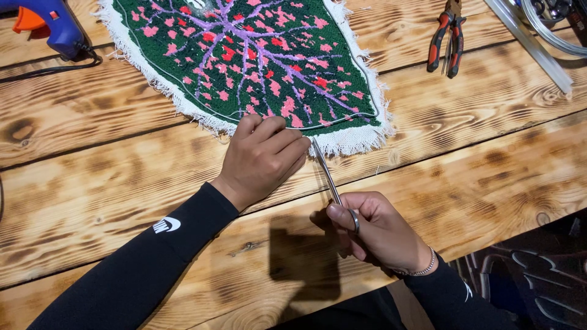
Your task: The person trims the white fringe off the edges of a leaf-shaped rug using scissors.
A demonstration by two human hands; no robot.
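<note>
A leaf-shaped tufted rug piece, green with pink, red and purple veins and a white frayed fringe, lies on the wooden table. My left hand presses down on its near fringe edge, fingers curled over the cloth. My right hand grips the handles of slim metal scissors, whose blades point up toward the fringe right beside my left fingers.
A blue glue gun with an orange trigger and black cord lies at the far left. Red-handled pliers rest at the far right, next to clear glue sticks. The table's near edge runs by my right wrist.
</note>
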